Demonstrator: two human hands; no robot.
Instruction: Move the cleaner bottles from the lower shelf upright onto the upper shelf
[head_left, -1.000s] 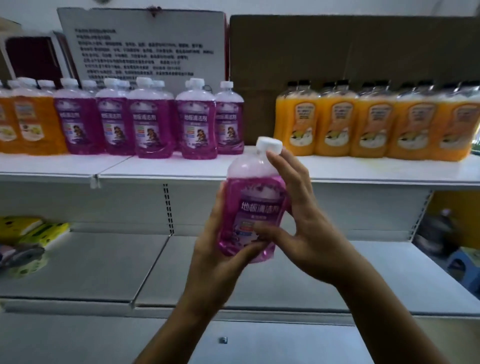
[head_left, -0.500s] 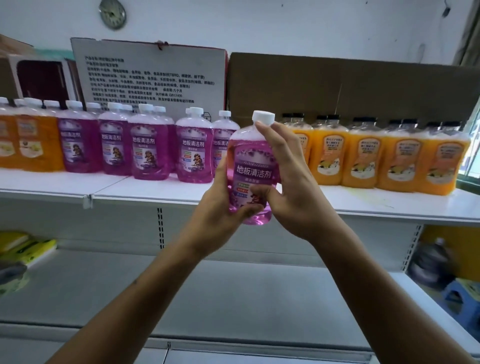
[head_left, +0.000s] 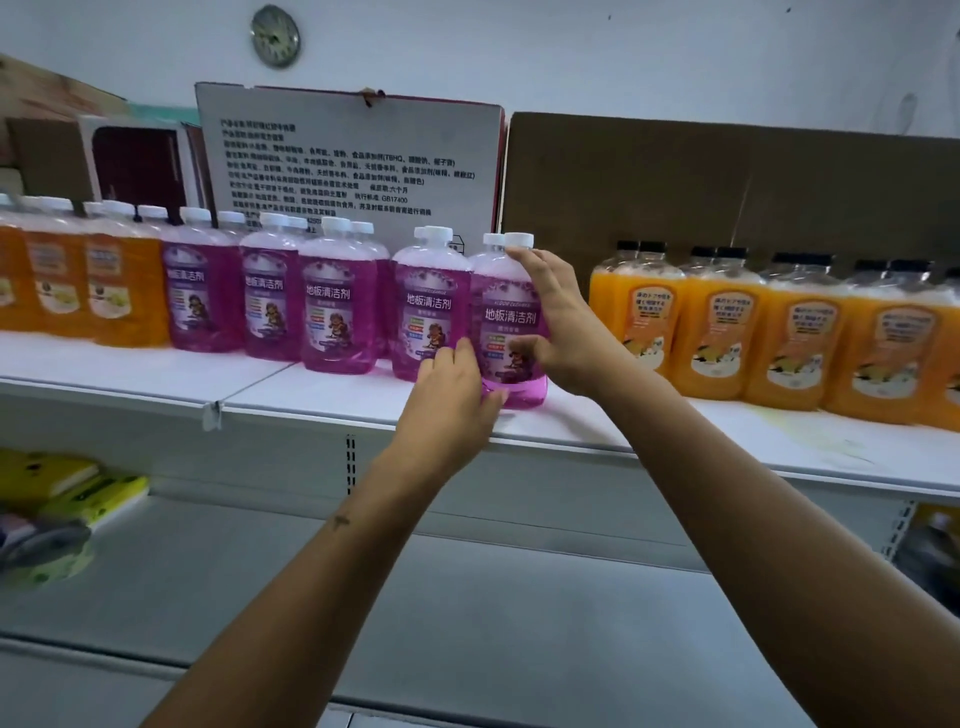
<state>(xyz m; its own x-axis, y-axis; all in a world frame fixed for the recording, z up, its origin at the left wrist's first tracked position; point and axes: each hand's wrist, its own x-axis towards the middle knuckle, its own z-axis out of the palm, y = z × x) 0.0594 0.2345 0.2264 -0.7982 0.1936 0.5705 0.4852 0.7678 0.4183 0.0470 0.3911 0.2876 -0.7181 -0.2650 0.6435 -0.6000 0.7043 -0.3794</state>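
Head camera shows a purple cleaner bottle (head_left: 511, 322) standing up straight on the upper shelf (head_left: 322, 402). Its pink bottom sits near the front edge of the shelf. It has a white cap (head_left: 519, 239) and a purple label with white writing.

Both hands are on this bottle. The right hand (head_left: 563, 325) wraps around its right side. The fingers (head_left: 530, 262) reach up to the neck, just under the cap, and the thumb (head_left: 522, 345) presses on the front of the label. This hand is curled and gripping the bottle. The left hand (head_left: 454, 395) is lower down, at the bottle's left side near the bottom. Its fingers are bent and its fingertips (head_left: 457, 353) touch the bottle and also brush the next bottle over. It is half open, steadying more than squeezing.

Just to the left stand more purple bottles (head_left: 337, 306) in a row, all upright, with white caps. The nearest one touches the held bottle or is just beside it; I cannot tell which. Farther left are orange bottles with white caps (head_left: 104, 291). To the right, a little apart, are orange bottles with black caps (head_left: 779, 332).

Behind the purple row leans a white board with writing (head_left: 353, 156). Next to it is a brown cardboard sheet (head_left: 727, 187). A round clock (head_left: 276, 35) hangs on the wall above.

Down below is the lower shelf (head_left: 519, 623), grey and bare in the middle. At its far left lie some yellow packs (head_left: 78, 493), blurry.
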